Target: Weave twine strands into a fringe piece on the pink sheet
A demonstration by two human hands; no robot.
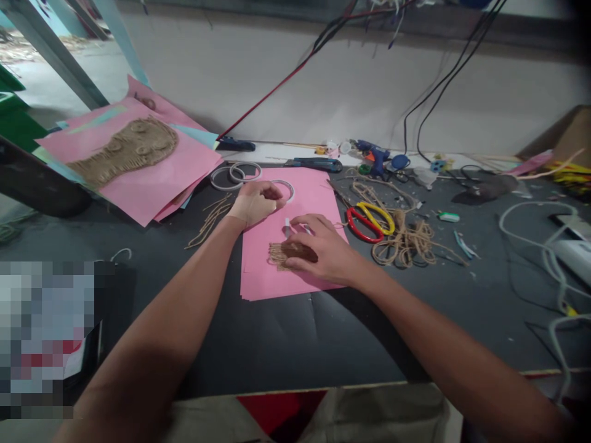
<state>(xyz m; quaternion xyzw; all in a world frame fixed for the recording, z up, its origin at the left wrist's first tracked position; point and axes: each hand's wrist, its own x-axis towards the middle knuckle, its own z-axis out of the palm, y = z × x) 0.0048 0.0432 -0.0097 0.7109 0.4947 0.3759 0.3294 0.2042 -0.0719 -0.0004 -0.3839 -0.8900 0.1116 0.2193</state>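
My left hand [257, 202] has its fingers curled over the upper part of a pink sheet [258, 274], beside a pale ring [290, 192] that it partly covers. What its fingertips pinch, if anything, is hidden. My right hand [325, 249] bends its thumb and fingers around a small piece of side-by-side jute twine lengths [276, 253] on the sheet. The piece's right side lies under the hand in shadow. A short white strip [287, 226] shows between the two hands. Scissors [369, 223] with red and yellow handles lie right of the sheet.
Tangled jute twine [409, 243] lies beyond the scissors. Two pale rings [235, 175] and loose twine lengths [210, 221] are to the left. Pink sheets [184, 178] bearing a twine-covered shape [133, 147] are stacked at back left. A utility knife [316, 164] and glue gun [378, 161] lie behind.
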